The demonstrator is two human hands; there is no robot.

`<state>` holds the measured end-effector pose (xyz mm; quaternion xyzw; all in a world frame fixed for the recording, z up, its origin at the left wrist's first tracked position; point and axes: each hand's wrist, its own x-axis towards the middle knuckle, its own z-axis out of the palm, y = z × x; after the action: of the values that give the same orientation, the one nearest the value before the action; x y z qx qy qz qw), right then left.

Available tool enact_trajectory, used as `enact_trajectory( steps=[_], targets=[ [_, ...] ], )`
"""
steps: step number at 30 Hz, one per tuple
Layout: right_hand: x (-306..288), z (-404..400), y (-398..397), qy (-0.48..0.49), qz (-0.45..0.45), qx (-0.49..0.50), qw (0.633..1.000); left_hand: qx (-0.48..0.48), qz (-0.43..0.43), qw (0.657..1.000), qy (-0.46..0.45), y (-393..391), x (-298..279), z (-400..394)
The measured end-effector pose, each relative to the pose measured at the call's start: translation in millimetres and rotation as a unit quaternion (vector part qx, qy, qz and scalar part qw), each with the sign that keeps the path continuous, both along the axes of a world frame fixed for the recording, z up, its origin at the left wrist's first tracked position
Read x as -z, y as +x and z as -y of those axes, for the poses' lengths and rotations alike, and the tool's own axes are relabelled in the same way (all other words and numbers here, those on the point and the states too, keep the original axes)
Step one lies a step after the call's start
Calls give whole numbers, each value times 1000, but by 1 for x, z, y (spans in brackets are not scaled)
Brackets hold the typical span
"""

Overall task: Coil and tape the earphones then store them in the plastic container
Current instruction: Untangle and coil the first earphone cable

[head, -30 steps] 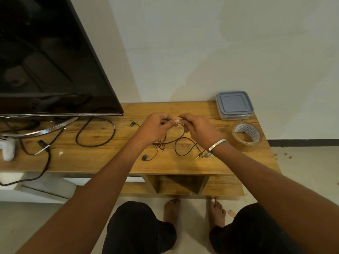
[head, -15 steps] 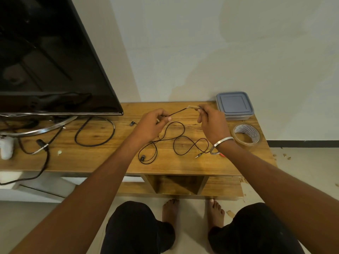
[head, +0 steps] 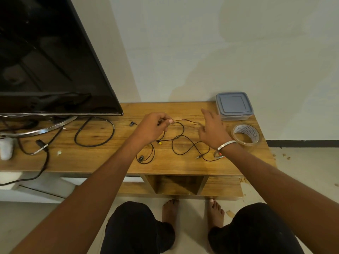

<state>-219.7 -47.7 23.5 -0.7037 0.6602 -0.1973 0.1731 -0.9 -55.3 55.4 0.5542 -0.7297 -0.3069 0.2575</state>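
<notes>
Left hand (head: 154, 128) pinches the earphones (head: 180, 143), whose cord loops lie on the counter (head: 91, 158); right hand (head: 213, 132), fingers spread, hovers just right of them.

Black earphones (head: 180, 142) uncoiled on wood; lidded container (head: 233, 105) behind

grained wood stand (head: 91, 158), glossy black tv (head: 45, 61), translucent plastic container (head: 233, 107).

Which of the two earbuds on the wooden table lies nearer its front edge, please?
The earbud inside the small cable loop below the left wrist; the other earbud lies farther back, near the television's corner.
</notes>
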Motion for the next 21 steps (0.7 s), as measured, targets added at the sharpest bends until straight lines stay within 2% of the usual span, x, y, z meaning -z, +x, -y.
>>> enact_trajectory(
  steps=[4, 7, 21],
  targets=[
    [-7, -3, 23, -41, 20, -131, 990, 22, 9, 1000, 2, -9, 0, 0],
    [-10, -2, 35, -59, -1, -167, 984, 34, 11, 999, 0, -11, -2, 1],
    [-10, 0, 8, -93, 2, -25, 995, 23, -2, 1000, 19, 5, 10, -4]
  ],
)
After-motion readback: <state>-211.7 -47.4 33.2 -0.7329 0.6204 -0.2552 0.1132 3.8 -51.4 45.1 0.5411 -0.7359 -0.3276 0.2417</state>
